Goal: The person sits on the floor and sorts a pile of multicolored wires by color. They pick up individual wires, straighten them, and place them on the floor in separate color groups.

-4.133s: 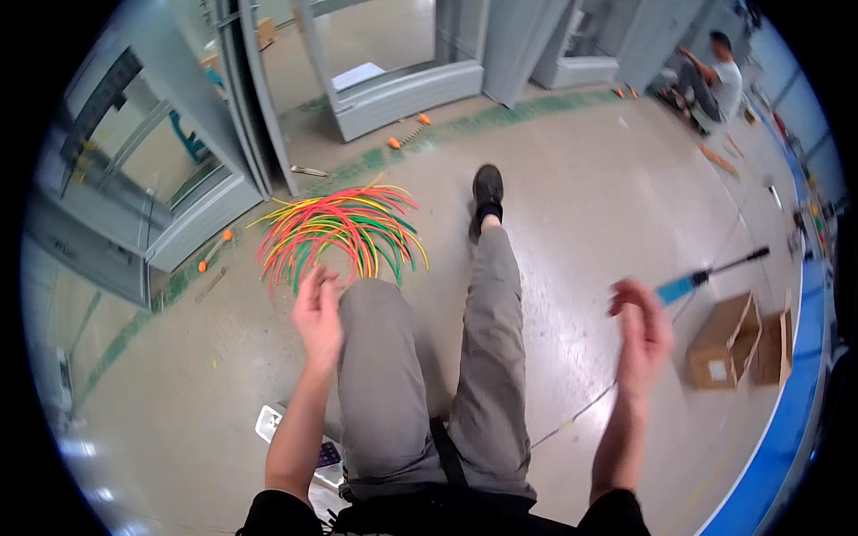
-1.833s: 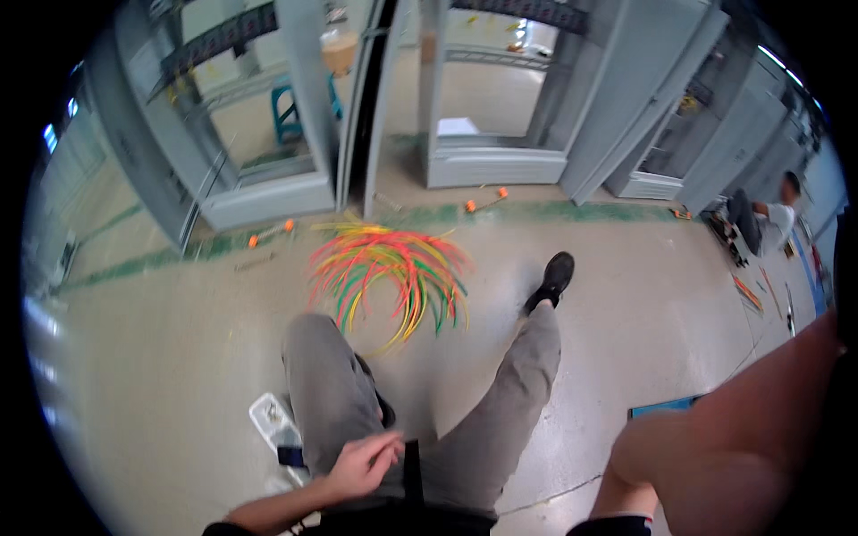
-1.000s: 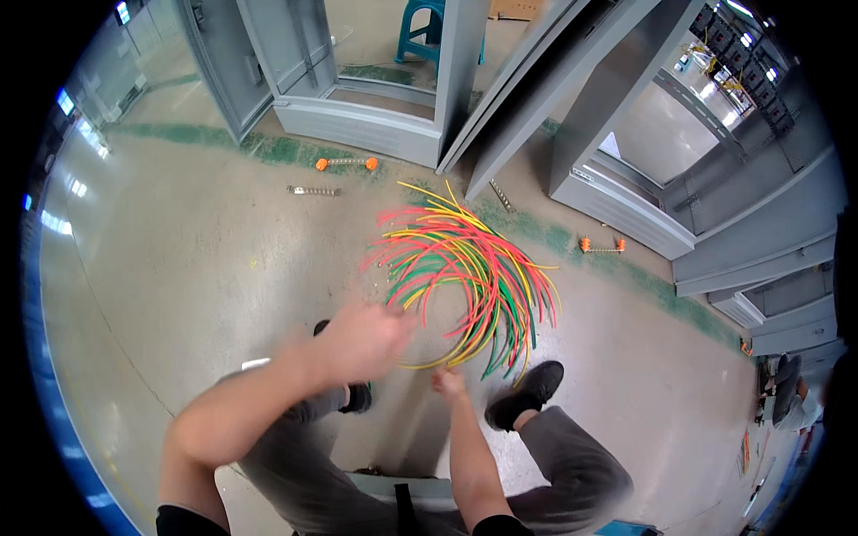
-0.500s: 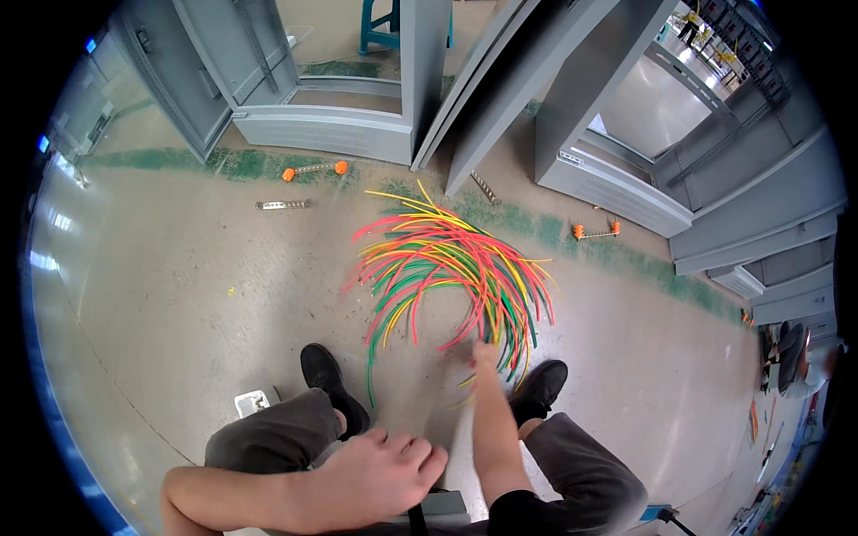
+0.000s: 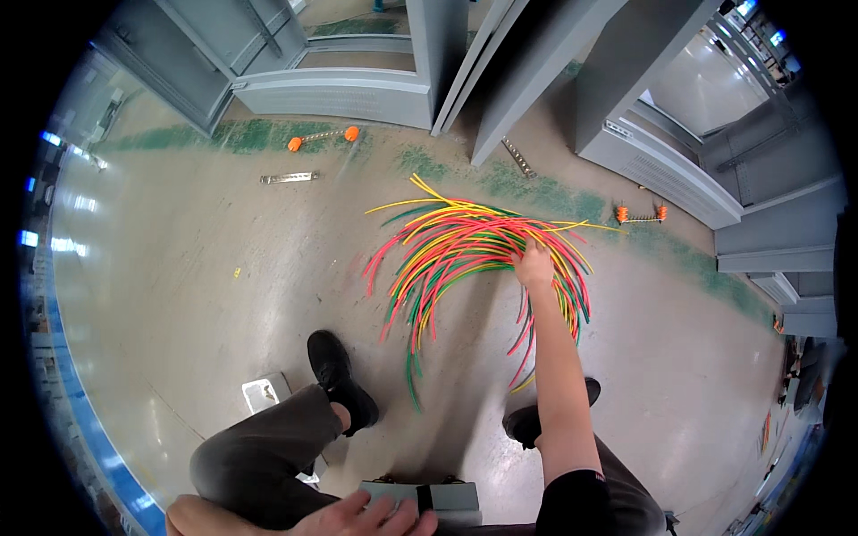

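Observation:
A loose, arched bundle of cut red, yellow and green wires [image 5: 447,237] lies on the floor ahead of my feet. At the right part of the arch, my right hand [image 5: 534,265] is closed round some of the strands. Their ends fan out on both sides of it, and my fingertips are partly hidden among the wires. My left hand [image 5: 362,518] is low at the bottom edge of the head view, holding nothing, fingers apart and loosely bent. It is beside a grey box with a black strap [image 5: 438,500] between my legs.
Grey metal cabinet frames [image 5: 344,96] stand along the far side. Before them lie two metal strips with orange ends [image 5: 323,137] [image 5: 642,216], a plain perforated strip [image 5: 289,178] and another strip [image 5: 517,157]. A white container [image 5: 265,391] sits by my left foot. Another person is at the far right.
My right hand has moved forward and right along the wires, and the right side of the bundle has shifted with it. My left hand has drawn back toward the bottom edge.

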{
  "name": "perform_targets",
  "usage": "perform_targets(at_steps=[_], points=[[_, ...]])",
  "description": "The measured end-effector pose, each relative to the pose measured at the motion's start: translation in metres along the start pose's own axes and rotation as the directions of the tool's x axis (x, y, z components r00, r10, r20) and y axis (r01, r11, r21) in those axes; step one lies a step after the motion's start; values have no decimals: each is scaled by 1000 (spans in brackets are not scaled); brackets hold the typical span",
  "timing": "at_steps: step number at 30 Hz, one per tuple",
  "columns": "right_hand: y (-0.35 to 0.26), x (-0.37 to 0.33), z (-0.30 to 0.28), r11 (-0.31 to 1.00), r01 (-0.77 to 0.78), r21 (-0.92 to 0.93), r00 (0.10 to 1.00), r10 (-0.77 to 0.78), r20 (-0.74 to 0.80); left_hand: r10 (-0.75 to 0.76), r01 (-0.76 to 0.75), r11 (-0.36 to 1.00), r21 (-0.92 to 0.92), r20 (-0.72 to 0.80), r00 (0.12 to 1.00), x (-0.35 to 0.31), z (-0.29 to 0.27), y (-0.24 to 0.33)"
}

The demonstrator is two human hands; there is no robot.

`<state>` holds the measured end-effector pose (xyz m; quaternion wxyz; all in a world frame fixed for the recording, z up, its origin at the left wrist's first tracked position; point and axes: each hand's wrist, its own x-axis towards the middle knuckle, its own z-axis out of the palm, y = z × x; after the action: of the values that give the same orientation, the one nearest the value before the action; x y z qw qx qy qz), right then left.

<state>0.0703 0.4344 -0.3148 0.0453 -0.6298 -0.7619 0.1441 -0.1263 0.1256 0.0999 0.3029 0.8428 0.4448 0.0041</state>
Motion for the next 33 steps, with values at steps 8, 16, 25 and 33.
perform_targets(at_steps=[8,16,25,33], points=[[15,-59,-10,961,-219,171,974,225,-19,-17,20,972,235,-18,1000,5,24,-23],[-29,-86,-212,856,364,366,904,-230,-361,-24,48,993,109,-211,977,14,40,-24],[-103,-273,-360,736,677,1,694,-638,-334,159,46,979,200,-882,443,32,24,3],[-100,-388,-367,725,584,365,809,-487,-329,-86,-152,956,-253,-732,676,39,74,49]])
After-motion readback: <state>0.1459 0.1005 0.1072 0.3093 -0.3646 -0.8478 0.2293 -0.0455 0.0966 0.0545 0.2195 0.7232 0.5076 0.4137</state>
